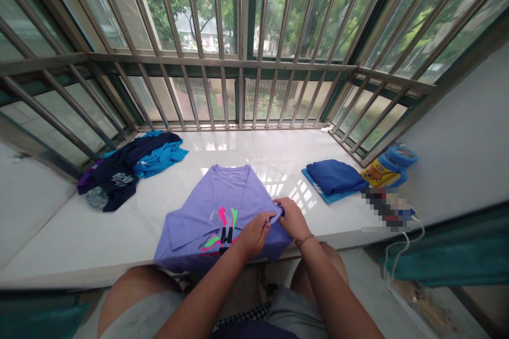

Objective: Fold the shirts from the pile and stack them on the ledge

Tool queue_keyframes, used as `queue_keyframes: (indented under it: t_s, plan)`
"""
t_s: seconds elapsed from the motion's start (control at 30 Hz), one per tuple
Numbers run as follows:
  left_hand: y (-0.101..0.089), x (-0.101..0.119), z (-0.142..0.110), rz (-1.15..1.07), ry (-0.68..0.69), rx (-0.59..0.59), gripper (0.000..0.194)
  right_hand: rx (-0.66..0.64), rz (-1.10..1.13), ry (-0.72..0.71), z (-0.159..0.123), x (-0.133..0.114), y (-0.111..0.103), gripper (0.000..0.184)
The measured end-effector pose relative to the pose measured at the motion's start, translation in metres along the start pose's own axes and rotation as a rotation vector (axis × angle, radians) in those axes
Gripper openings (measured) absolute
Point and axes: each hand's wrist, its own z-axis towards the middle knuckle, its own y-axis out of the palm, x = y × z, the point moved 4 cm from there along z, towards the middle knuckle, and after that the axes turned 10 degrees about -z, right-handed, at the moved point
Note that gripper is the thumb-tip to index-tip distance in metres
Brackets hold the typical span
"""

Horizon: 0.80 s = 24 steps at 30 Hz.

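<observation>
The left hand (254, 235) and right hand (292, 218), both closed in a pinch, grip the edge of one lilac T-shirt (214, 206) — at 12 o'clock on the white tiled surface (246, 153). Two piles lie beyond: a jumbled clothing pile (123, 169) at 10 o'clock, a folded blue pile (336, 176) at 2 o'clock.

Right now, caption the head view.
Left hand and right hand hold the edge of a purple T-shirt on a white windowsill, a folded blue shirt nearby.

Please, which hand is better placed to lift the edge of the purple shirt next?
Probably the right hand: it seems to pinch the shirt's edge at the outer corner, while the left hand sits further in, beside the print.
</observation>
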Motion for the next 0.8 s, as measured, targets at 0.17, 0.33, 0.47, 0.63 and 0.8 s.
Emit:
queue_keyframes:
  t_s: [0.17,0.33,0.47,0.63,0.8]
  plan:
    - [0.004,-0.001,0.001,0.182,0.016,0.026,0.027,-0.018,-0.047,0.063,0.008,0.008,0.003,0.046]
    - [0.022,-0.011,0.003,0.484,-0.013,-0.003,0.051,-0.024,-0.08,0.048,0.007,0.018,0.001,0.042]
    - [0.028,-0.013,0.003,0.564,-0.003,-0.037,0.041,-0.019,-0.11,0.031,0.004,0.027,-0.004,0.033]
    - [0.024,-0.009,0.003,0.579,-0.012,-0.045,0.034,-0.003,-0.177,0.004,-0.002,0.036,-0.01,0.022]
    - [0.024,-0.007,0.003,0.579,-0.017,-0.05,0.031,0.02,-0.303,0.14,-0.011,0.039,-0.02,0.023]
